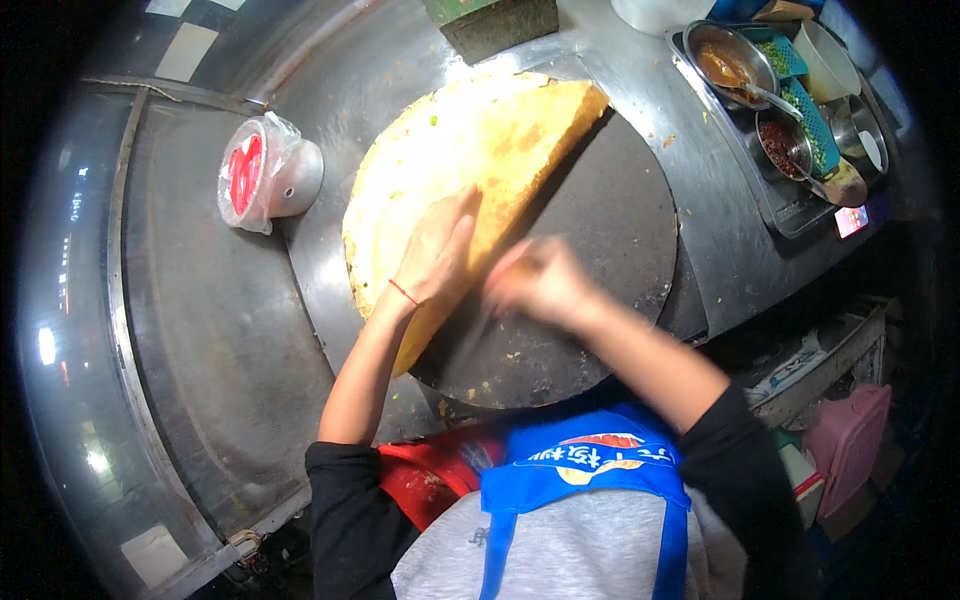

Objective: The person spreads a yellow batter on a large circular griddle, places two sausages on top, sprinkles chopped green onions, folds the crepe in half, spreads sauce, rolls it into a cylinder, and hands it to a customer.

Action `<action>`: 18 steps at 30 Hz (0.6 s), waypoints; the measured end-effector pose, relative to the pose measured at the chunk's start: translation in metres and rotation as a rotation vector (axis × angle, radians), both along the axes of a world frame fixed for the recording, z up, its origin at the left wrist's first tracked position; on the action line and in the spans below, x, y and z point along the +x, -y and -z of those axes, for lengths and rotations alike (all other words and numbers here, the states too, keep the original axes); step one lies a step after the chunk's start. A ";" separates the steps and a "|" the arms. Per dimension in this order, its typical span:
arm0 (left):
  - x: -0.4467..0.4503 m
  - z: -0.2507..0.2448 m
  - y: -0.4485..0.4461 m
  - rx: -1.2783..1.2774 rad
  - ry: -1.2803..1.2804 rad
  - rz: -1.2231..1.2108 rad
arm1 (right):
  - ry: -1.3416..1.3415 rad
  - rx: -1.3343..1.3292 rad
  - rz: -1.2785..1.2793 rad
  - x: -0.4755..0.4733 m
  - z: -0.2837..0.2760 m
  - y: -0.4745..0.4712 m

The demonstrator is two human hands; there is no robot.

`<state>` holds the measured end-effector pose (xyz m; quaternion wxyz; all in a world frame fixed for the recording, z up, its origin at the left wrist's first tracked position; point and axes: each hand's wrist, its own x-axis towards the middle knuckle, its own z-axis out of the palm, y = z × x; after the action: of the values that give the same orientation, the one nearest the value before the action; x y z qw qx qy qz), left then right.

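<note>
A large golden crepe (517, 142), folded over along a straight edge, covers the upper left of a round dark griddle plate (615, 210). Bits of green show on its brightly lit surface. My left hand (441, 247) lies flat on the crepe near the fold, palm down, with a red string around the wrist. Just right of the fold, over the bare griddle, my right hand (551, 285) is curled and blurred by motion. It grips a thin tool (472, 334), probably a scraper, whose blade is only a pale streak.
A metal pot (304, 176) with a plastic-wrapped top stands left. At upper right, a tray (780, 214) holds a sauce bowl (731, 64), a red condiment bowl (784, 142) and teal containers of chopped greens (814, 124). A green-topped block (499, 30) sits behind the griddle.
</note>
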<state>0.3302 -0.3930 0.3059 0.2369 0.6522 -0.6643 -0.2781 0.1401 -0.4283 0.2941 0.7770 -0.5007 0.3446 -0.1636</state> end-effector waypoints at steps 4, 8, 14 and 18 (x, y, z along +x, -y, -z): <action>-0.015 -0.008 0.006 -0.061 0.137 -0.024 | 0.003 0.003 -0.225 -0.037 -0.033 -0.009; -0.057 -0.011 0.018 -0.255 0.400 -0.133 | 0.006 -0.163 0.584 -0.142 -0.047 0.109; -0.090 0.011 0.059 -0.442 0.605 -0.293 | 0.200 0.011 0.879 -0.013 -0.002 0.097; -0.056 0.003 0.057 -0.380 0.352 -0.281 | 0.278 0.051 0.586 -0.031 -0.005 0.121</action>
<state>0.2746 -0.4497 0.3025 0.2722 0.7199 -0.6384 0.0041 0.1087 -0.5490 0.2994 0.7489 -0.3334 0.3687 -0.4382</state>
